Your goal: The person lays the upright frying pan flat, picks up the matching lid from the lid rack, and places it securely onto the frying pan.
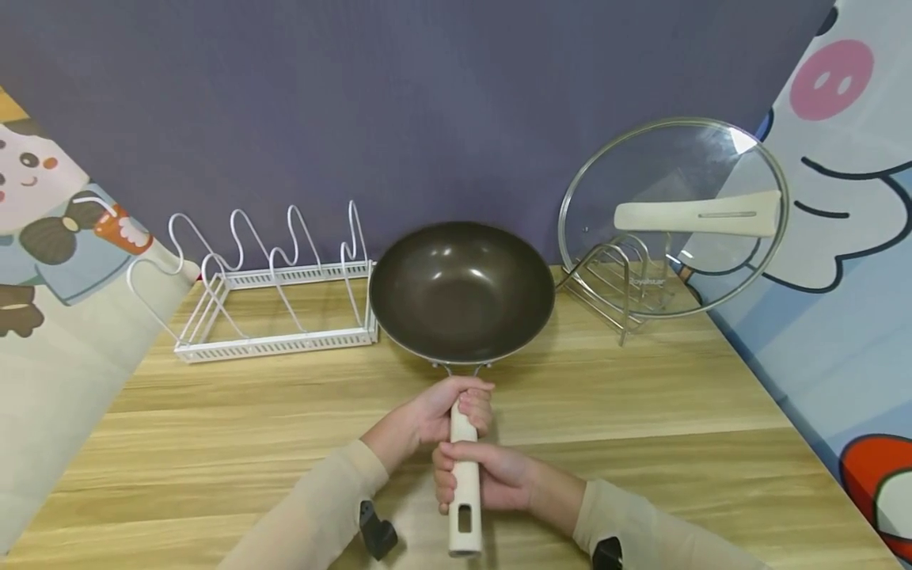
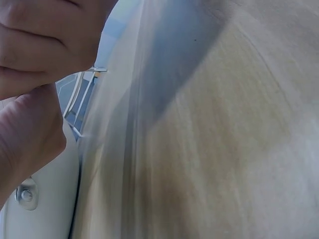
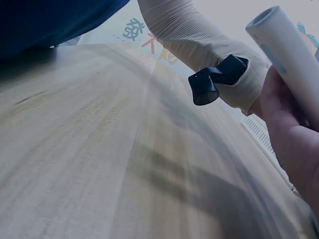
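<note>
A dark-coated wok (image 1: 461, 293) stands in the middle of the table, its cream handle (image 1: 465, 475) pointing toward me. My left hand (image 1: 452, 408) grips the handle close to the pan. Just behind it, my right hand (image 1: 492, 475) is wrapped round the same handle, and the slotted end sticks out past it. In the left wrist view, the wok's pale outer wall (image 2: 45, 204) with a rivet shows beneath the hands. The handle end (image 3: 286, 55) shows above the right hand (image 3: 294, 134) in the right wrist view.
Left of the wok stands a white wire rack (image 1: 278, 344) with several upright loops. A glass lid (image 1: 684, 158) with a cream handle leans in a metal lid stand (image 1: 627, 293) on the right. A dark grey wall (image 1: 456, 111) closes off the back; printed panels flank both sides.
</note>
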The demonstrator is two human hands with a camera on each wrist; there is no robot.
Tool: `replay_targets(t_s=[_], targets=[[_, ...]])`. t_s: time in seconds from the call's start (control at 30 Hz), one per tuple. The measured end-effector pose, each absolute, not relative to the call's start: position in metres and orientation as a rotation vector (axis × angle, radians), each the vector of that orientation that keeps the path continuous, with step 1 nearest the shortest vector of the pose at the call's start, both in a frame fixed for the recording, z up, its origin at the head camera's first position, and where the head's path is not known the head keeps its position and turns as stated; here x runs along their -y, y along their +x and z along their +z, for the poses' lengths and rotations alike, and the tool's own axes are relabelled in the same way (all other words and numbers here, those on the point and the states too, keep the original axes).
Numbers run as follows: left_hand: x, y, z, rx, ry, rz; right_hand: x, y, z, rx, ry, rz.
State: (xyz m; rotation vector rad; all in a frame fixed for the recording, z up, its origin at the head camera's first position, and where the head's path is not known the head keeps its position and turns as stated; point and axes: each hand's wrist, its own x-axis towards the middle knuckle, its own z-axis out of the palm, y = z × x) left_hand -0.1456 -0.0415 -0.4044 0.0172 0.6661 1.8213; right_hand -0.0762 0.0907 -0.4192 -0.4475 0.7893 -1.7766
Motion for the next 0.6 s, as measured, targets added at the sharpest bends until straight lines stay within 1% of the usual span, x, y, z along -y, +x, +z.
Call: replay_targets(t_s=[0.47,0.6], targets=[[0.0427,-0.1457,-0.398,-0.632,-0.042,1.823,-0.0884,-0.0781,-0.414,-0.81,-0.471,-1.776],[0.0431,-0.1458,-0.3988,-0.64,-0.015,1.836,-0.0879,-0.0787,-0.4137,-0.809,-0.478,-1.766]])
